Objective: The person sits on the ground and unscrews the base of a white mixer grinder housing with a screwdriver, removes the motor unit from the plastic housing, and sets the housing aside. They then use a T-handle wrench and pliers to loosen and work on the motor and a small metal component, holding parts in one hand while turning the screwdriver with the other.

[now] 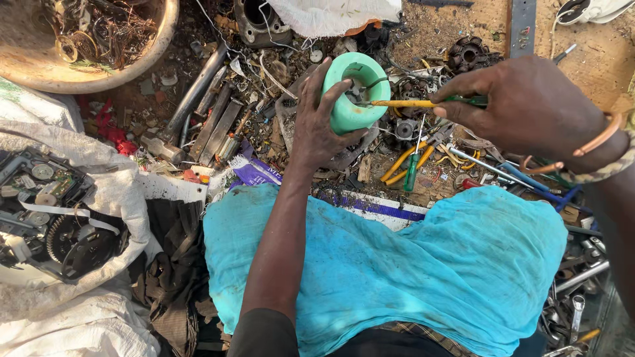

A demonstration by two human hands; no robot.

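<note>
My left hand grips a green round plastic housing with a hollow middle, held up over the ground. My right hand holds a screwdriver with a yellow shaft and a green handle. Its tip pokes into the opening of the green housing. A copper bangle and a woven band sit on my right wrist. A turquoise cloth covers my lap below both hands.
Scrap metal, pliers with yellow handles and wrenches litter the dirt ground. A round bowl of wire scraps stands at the top left. A white sack at the left holds circuit boards and gears.
</note>
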